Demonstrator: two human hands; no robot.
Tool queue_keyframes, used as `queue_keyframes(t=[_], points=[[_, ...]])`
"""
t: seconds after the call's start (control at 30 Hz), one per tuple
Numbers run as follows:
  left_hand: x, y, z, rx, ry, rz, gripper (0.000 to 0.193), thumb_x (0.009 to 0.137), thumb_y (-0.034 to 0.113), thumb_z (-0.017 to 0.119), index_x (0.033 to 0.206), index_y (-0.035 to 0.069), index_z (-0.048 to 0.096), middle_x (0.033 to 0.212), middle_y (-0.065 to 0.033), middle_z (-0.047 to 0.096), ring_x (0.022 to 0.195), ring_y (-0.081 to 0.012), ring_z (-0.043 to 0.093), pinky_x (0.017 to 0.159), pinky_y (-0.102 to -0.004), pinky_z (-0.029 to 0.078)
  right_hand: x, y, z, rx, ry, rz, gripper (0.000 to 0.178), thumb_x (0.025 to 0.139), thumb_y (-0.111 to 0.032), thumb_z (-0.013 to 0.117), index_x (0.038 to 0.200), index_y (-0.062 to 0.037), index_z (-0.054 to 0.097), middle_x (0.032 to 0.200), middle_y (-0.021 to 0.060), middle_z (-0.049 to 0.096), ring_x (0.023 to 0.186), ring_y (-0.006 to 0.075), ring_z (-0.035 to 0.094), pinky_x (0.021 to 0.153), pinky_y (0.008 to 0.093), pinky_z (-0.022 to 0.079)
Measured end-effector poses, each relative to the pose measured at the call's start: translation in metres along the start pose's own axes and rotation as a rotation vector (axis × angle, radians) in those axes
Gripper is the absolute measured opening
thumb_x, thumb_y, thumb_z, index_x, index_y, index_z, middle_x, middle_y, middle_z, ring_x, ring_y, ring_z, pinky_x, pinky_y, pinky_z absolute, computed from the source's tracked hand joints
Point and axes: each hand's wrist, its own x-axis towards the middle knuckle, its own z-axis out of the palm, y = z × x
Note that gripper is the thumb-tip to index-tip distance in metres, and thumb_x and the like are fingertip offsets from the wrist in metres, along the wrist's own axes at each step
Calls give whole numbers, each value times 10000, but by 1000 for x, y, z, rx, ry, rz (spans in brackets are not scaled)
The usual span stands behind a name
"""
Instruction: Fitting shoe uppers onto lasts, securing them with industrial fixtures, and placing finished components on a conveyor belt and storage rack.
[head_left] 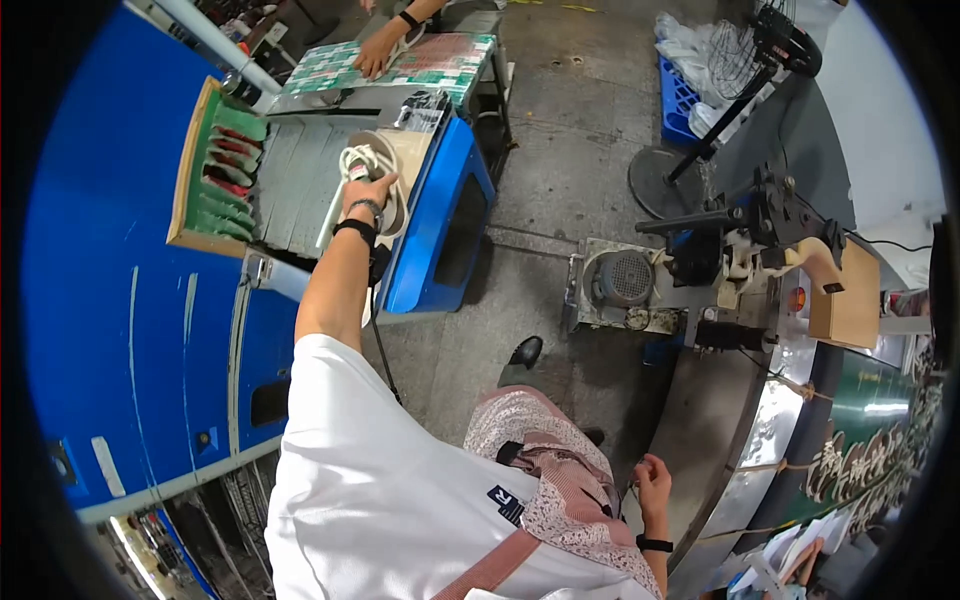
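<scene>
My left arm reaches forward to the blue-sided machine, and my left hand is closed on a sandal with looped white straps. The sandal sits over the pale top at the conveyor's edge; the fingers partly hide it. Just left of it lies the grey slatted conveyor belt. My right hand hangs low beside the pink patterned apron, its fingers loosely bent and apart, with nothing visible in them.
Ahead, a co-worker's hand rests on a green-and-white patterned table. A motor-driven machine stands on the right, with a floor fan and blue crate beyond. Sandals line a green conveyor at far right.
</scene>
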Motion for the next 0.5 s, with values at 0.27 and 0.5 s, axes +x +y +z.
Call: queue_keyframes(t=[0.27, 0.5], points=[[-56, -56, 75, -237, -71, 192, 685, 666, 400, 884, 1158, -33, 685, 1129, -209, 735, 1019, -286, 721, 896, -387, 557, 0, 16, -51, 135, 89, 268, 337, 948, -143, 644, 1240, 24, 617, 839, 75, 687, 699, 145, 653, 611, 279, 510], [-357, 18, 107, -206, -630, 991, 653, 747, 204, 871, 1294, 23, 564, 1159, -147, 704, 1015, -258, 688, 899, -374, 543, 68, -110, -52, 684, -322, 342, 561, 1049, -501, 491, 1394, -60, 520, 1214, 168, 670, 1021, 245, 673, 781, 381, 579]])
